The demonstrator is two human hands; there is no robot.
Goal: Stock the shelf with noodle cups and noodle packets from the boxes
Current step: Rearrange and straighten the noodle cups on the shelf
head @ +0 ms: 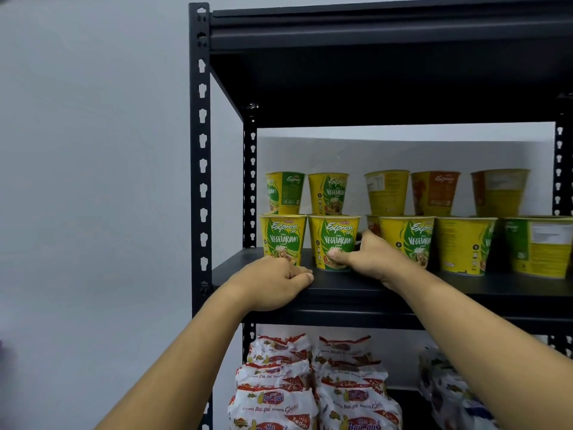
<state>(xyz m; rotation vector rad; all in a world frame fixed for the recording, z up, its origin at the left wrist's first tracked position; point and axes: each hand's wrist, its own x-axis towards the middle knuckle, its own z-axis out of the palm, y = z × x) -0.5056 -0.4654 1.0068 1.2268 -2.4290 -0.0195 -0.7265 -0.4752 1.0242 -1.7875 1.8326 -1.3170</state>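
Yellow-and-green noodle cups stand in two stacked rows on the black shelf [356, 287]. My right hand [369, 257] grips the second front cup [333, 235] from its right side, thumb on the cup's lower front. My left hand [273, 279] rests on the shelf board just in front of the leftmost front cup [280, 234], fingers curled, holding nothing. More cups [465, 243] fill the row to the right. Noodle packets [279, 383] are piled on the shelf below.
The black metal upright [202, 150] frames the shelf's left side, with a plain pale wall beyond it. An upper shelf board [387, 32] hangs above the cups. More packets [446, 389] lie at the lower right.
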